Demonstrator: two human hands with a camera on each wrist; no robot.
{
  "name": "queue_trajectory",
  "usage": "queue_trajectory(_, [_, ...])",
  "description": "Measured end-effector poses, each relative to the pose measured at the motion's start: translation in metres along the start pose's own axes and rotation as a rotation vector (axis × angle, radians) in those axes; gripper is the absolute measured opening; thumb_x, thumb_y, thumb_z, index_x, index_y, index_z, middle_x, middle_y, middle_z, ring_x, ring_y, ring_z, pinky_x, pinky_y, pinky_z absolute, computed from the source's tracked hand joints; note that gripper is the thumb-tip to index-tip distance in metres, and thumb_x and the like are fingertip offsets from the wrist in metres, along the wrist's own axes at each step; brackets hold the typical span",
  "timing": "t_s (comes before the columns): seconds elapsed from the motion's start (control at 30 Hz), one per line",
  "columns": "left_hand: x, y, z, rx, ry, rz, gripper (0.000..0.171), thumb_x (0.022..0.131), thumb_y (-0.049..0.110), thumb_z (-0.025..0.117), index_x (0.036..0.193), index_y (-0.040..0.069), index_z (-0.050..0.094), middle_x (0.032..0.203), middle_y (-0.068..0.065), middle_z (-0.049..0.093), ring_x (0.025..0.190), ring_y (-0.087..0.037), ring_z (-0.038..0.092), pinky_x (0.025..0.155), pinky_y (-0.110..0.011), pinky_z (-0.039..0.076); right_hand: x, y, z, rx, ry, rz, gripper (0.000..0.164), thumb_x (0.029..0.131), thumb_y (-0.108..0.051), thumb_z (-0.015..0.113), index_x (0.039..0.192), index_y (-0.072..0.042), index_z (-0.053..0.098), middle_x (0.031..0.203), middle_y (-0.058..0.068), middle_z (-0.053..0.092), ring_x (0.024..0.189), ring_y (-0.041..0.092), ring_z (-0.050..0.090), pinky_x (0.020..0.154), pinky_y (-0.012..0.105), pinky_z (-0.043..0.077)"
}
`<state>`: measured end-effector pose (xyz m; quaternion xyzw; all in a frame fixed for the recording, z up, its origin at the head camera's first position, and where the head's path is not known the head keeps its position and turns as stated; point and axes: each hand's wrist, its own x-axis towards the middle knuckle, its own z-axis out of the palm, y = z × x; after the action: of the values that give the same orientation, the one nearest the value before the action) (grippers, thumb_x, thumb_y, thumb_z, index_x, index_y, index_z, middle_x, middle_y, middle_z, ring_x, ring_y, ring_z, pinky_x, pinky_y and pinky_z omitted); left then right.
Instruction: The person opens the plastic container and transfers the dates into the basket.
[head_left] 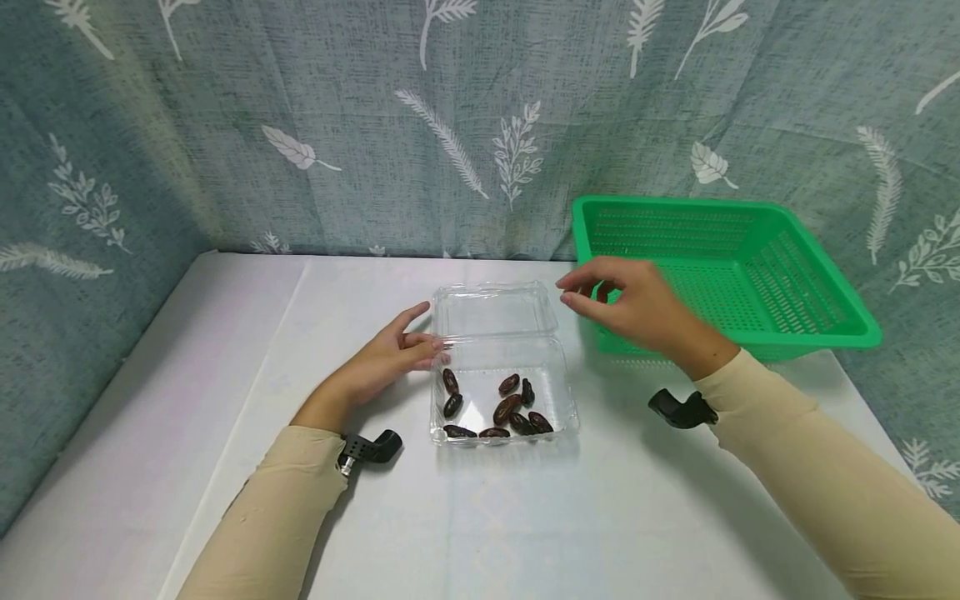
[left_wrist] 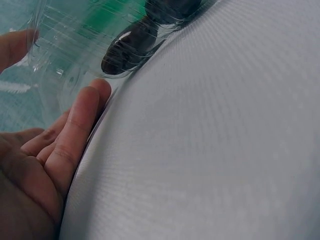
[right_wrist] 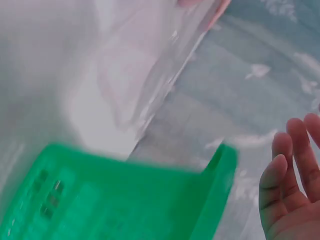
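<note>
A clear plastic clamshell container (head_left: 498,354) lies with its lid (head_left: 491,310) folded back, several dark dates (head_left: 507,408) spread in its base. My left hand (head_left: 386,358) is at the container's left side, its fingers fairly straight and the fingertips right at the wall near the hinge. In the left wrist view, two dates (left_wrist: 129,46) show through the plastic just beyond those fingertips. To the right of the lid, my right hand (head_left: 626,300) hovers over the near left rim of a green basket (head_left: 787,340). Its fingers bend loosely with nothing between them.
The slotted plastic basket stands at the back right of the white-covered table (head_left: 510,517). A leaf-patterned cloth (head_left: 360,167) hangs behind the table's back edge and at its sides. Black wrist mounts (head_left: 375,447) stick out from both sleeves.
</note>
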<state>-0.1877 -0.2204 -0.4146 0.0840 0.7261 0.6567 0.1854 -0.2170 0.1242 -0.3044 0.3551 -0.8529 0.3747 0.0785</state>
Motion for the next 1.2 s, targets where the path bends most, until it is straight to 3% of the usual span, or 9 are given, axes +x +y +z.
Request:
queue_trajectory(0.2, [0.001,-0.002,-0.001,0.004,-0.001,-0.004,0.079,0.101,0.014,0.058,0.161,0.013,0.006,0.137,-0.029,0.053,0.108,-0.015,0.068,0.095,-0.023,0.055,-0.002,-0.023,0.019,0.111,-0.040,0.013,0.014,0.091,-0.009,0.072,0.104,-0.011,0.077,0.098,0.002,0.075,0.084,0.008,0.062,0.070,0.022,0.054])
queue_trajectory(0.4, [0.002,-0.002,-0.001,0.009,0.007,-0.014,0.080,0.101,0.017,0.060,0.161,0.014,0.008,0.137,-0.028,0.054,0.107,-0.014,0.069,0.095,-0.023,0.055,-0.004,-0.031,0.046,0.189,-0.091,-0.012,0.013,0.091,-0.007,0.072,0.103,-0.010,0.077,0.098,0.001,0.076,0.083,0.010,0.064,0.070,0.024,0.054])
queue_trajectory(0.9, [0.002,0.000,-0.001,-0.018,-0.003,-0.003,0.079,0.101,0.015,0.060,0.161,0.013,0.009,0.135,-0.027,0.057,0.104,-0.011,0.069,0.096,-0.024,0.055,-0.003,-0.034,0.109,0.208,-0.302,0.082,0.017,0.092,-0.009,0.070,0.108,-0.005,0.075,0.104,0.008,0.075,0.081,0.010,0.063,0.069,0.027,0.056])
queue_trajectory(1.2, [0.000,-0.001,-0.002,-0.021,-0.007,-0.003,0.078,0.101,0.015,0.058,0.161,0.012,0.009,0.137,-0.030,0.055,0.105,-0.013,0.069,0.095,-0.025,0.055,-0.004,-0.033,0.128,0.201,-0.372,0.072,0.021,0.090,-0.005,0.071,0.111,-0.004,0.074,0.105,0.007,0.075,0.078,0.010,0.064,0.066,0.020,0.055])
